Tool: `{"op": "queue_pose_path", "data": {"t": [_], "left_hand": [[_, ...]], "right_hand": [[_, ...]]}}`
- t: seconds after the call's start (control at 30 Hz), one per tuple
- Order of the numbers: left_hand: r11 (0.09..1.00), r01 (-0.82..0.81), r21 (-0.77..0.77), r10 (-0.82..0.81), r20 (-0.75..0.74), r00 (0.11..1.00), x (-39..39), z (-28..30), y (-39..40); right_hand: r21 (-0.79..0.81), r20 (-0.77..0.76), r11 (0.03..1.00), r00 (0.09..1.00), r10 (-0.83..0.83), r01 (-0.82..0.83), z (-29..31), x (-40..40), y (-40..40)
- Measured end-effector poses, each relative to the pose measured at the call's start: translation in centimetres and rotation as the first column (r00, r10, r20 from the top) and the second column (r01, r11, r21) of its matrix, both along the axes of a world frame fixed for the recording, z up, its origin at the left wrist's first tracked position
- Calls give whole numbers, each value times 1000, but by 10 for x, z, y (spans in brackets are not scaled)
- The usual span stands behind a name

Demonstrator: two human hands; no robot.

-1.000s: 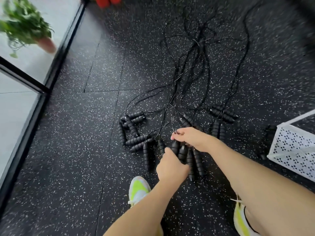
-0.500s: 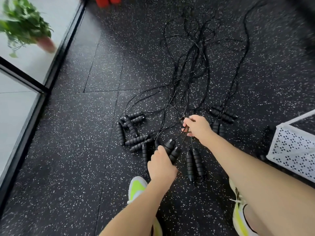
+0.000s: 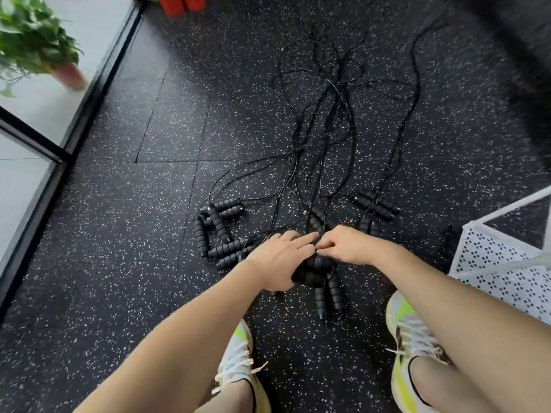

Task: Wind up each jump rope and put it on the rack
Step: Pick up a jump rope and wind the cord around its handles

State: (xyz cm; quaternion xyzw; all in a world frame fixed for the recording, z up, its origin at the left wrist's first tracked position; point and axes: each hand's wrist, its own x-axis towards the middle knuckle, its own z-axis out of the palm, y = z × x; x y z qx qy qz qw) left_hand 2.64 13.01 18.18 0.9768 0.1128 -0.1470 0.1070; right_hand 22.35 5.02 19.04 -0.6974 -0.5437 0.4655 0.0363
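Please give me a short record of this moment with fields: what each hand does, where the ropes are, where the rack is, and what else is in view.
left hand: left hand grips a pair of handles, index finger stretched forward
right hand: right hand pinches a cord just above that pair; the grip itself is small and partly hidden
other ropes: loose handles lie on the floor; tangled cords stretch away from the person
rack: white perforated rack at right, partly out of frame
also seen: potted plant upper left; shoes
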Motion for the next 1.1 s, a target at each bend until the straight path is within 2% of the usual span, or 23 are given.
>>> {"op": "queue_pose_path", "data": {"t": [0.13, 0.23, 0.3, 0.33, 0.4, 0.47, 0.53, 0.63, 0.7, 0.77, 0.83, 0.9, 0.93, 1.0, 1.03, 1.07, 1.1], "left_hand": [[997, 29, -72, -20, 117, 993, 11, -9, -4], [996, 5, -90, 17, 241, 970, 13, -11, -7], [998, 26, -64, -5, 311, 950, 12, -9, -9], [998, 47, -38, -32, 337, 941, 10, -7, -10], [995, 98, 15, -96, 375, 922, 7, -2, -14], [988, 143, 49, -151, 405, 902, 3, 3, -17], [980, 185, 79, -201, 438, 876, -1, 4, -17], [971, 225, 87, -239, 471, 849, -4, 7, -15], [961, 260, 98, -274, 480, 833, -2, 9, -17], [957, 278, 87, -283, 496, 821, 0, 13, -21], [967, 250, 50, -241, 501, 831, 1, 16, -25], [985, 173, 13, -158, 478, 864, 0, 17, -28], [992, 129, 0, -115, 461, 880, -1, 18, -28], [997, 79, -5, -69, 437, 897, -2, 20, -27], [998, 68, 12, -67, 430, 900, -2, 21, -26], [998, 57, 38, -68, 427, 902, -2, 22, -25], [997, 42, 62, -64, 423, 904, -1, 23, -24]], "right_hand": [[-35, -35, 999, 999, 37, -38, 5, 10, -2], [-31, -74, 988, 986, -152, 151, 9, 12, 5], [83, -34, 948, 952, -306, 307, 7, 15, 10], [152, -4, 935, 946, -324, 321, 7, 15, 11], [219, 67, 952, 970, -232, 213, 3, 17, 14], [211, 142, 969, 977, -159, 127, -3, 17, 17], [209, 176, 971, 972, -158, 120, -7, 15, 19], [224, 147, 970, 981, -129, 94, -5, 7, 26], [224, 208, 974, 975, -78, 30, -2, 0, 34], [184, 320, 980, 947, 11, -74, -5, -1, 36], [172, 357, 981, 934, 24, -91, -4, 0, 35], [178, 307, 981, 952, 16, -74, 6, -1, 41], [129, 260, 990, 965, 29, -64, 14, -3, 45], [-70, 201, 991, 972, 123, -111, 33, -8, 49], [-104, 187, 983, 968, 169, -151, 36, -7, 47], [-64, 129, 986, 979, 159, -152, 36, -3, 43], [14, 5, 997, 997, 80, -80, 34, 3, 36]]}}
